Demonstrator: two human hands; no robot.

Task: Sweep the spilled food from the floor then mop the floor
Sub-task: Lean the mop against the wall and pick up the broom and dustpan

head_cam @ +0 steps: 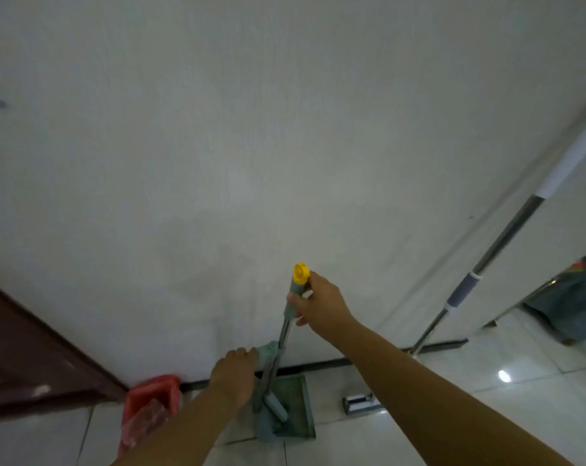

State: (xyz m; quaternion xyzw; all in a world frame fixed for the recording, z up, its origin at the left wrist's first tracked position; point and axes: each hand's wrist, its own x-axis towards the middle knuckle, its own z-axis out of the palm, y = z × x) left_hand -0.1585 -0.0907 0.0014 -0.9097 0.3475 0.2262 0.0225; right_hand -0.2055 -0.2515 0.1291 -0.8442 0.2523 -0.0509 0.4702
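Note:
A green broom with a metal shaft and yellow cap [300, 273] stands upright against the white wall, its head down in a green dustpan [293, 410] on the floor. My right hand [320, 306] grips the broom's green handle just below the cap. My left hand [233, 373] holds the green top of the dustpan's handle [267, 352] beside the broom shaft. A mop [493, 257] with a white and grey grip leans against the wall at the right, its flat head [360, 403] resting on the tiles.
A bin lined with a red plastic bag [150, 405] stands at the wall's foot, left of the dustpan. A dark brown door [32, 358] fills the lower left. Glossy white tiles [486, 381] stretch to the right, toward dark objects [567, 297] behind a glass panel.

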